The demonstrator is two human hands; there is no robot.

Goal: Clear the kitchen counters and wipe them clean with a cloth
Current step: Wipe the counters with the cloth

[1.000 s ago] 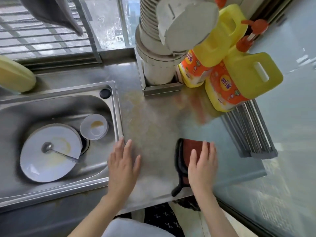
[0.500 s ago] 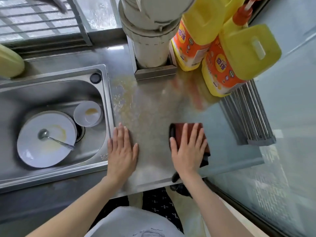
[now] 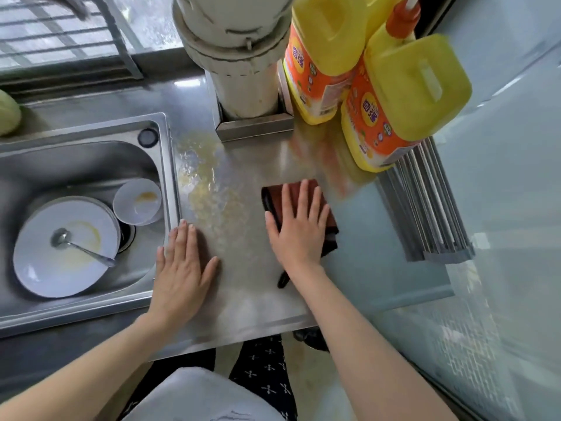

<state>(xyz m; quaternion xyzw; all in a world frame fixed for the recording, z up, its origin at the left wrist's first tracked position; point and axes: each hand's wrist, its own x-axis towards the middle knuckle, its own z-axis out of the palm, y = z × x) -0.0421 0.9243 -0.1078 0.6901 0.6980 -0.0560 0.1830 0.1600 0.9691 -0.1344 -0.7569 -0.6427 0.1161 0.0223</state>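
Head view, steel bench (image 3: 249,287) under a window (image 3: 60,31), yellowish smear (image 3: 209,189) beside the sink (image 3: 170,165), left hand (image 3: 182,268) flat on the steel, grip straight, holding nothing, right hand (image 3: 299,229) pressing the red cloth (image 3: 331,221) onto the bench, fingers (image 3: 303,194) straight, yellow bottles (image 3: 406,95) behind, perhaps a rolled rack (image 3: 425,208) at right

Bare forearms, bare left hand (image 3: 182,268) and right hand (image 3: 299,235). Pale grey top (image 3: 197,396), faint dark print low on it. Dark trousers (image 3: 267,369) dotted with small white crosses.
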